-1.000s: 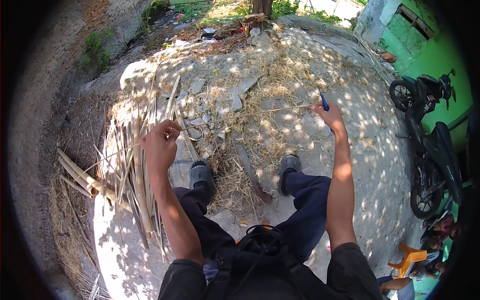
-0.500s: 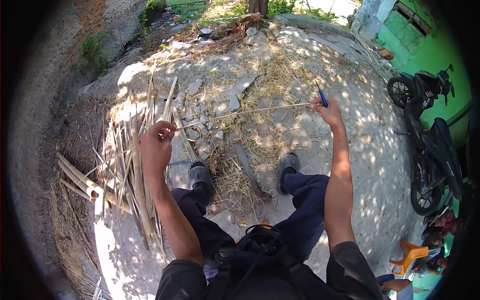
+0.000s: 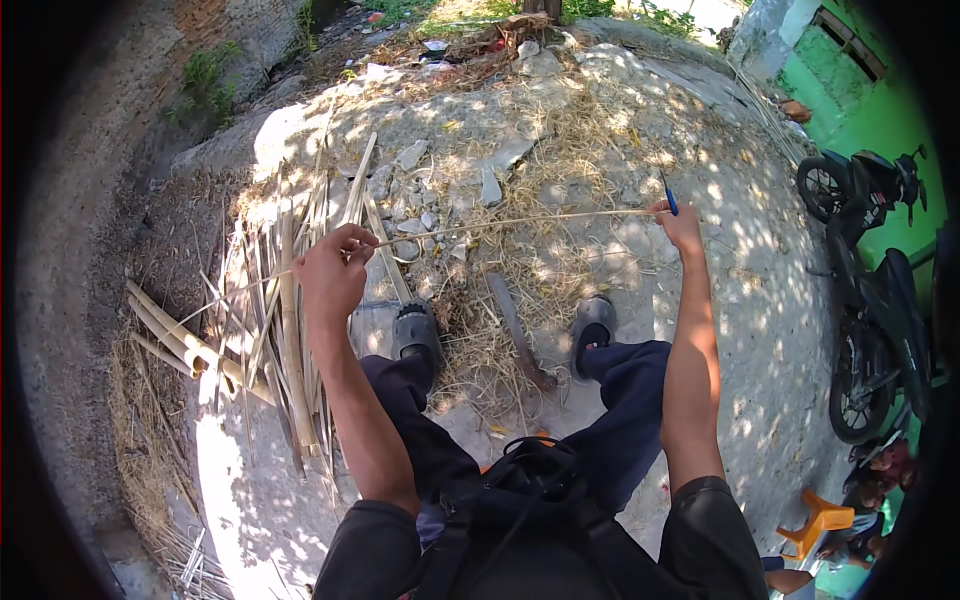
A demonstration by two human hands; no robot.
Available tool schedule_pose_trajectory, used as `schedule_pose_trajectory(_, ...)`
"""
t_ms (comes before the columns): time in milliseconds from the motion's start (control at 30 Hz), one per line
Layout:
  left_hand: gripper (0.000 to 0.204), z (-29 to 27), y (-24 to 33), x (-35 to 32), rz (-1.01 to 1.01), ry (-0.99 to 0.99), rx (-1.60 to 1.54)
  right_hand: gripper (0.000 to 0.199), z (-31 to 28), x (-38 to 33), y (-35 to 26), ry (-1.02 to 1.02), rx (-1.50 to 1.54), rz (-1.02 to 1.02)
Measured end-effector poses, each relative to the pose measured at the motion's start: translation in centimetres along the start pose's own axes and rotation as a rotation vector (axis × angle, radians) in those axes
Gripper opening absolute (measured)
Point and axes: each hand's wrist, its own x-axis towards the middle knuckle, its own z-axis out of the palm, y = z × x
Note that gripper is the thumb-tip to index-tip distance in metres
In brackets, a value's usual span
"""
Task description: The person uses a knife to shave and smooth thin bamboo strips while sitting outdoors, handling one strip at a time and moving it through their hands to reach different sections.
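Note:
A long, thin bamboo strip (image 3: 520, 222) is stretched nearly level between my two hands. My left hand (image 3: 335, 275) pinches it with bent fingers, and its free length trails down-left toward the bamboo pile. My right hand (image 3: 682, 232) is closed on the strip's right end. That same hand also holds a small blue-handled knife (image 3: 671, 203), its thin blade pointing up and away from me. Below the strip, a machete-like blade with a dark wooden handle (image 3: 515, 330) lies on the ground between my feet.
Split bamboo strips (image 3: 287, 330) lie piled left of my feet, beside several thicker bamboo poles (image 3: 170, 335). Pale shavings (image 3: 560, 180) and broken stones (image 3: 412, 155) litter the ground. Motorcycles (image 3: 870, 300) stand along the green wall at right, with an orange chair (image 3: 818, 522) and people below.
The view has shifted slightly, so the ground and my feet appear a little farther right. Both hands keep hold of the strip, which stays stretched; the knife remains in my right hand.

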Motion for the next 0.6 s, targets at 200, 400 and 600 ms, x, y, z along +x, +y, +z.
schedule_pose_trajectory(200,0.015,0.1,0.1,-0.1,-0.079,0.009,0.120,0.081,3.4,-0.1,0.6,-0.173,-0.117,-0.236)
schedule_pose_trajectory(400,0.013,0.1,-0.3,0.1,-0.146,-0.088,0.152,0.054,4.0,0.8,-1.5,-0.102,0.252,-0.183)
schedule_pose_trajectory(600,0.013,0.3,-0.5,0.0,-0.090,-0.045,0.133,0.040,5.6,-0.9,-3.9,-0.059,0.033,-0.170)
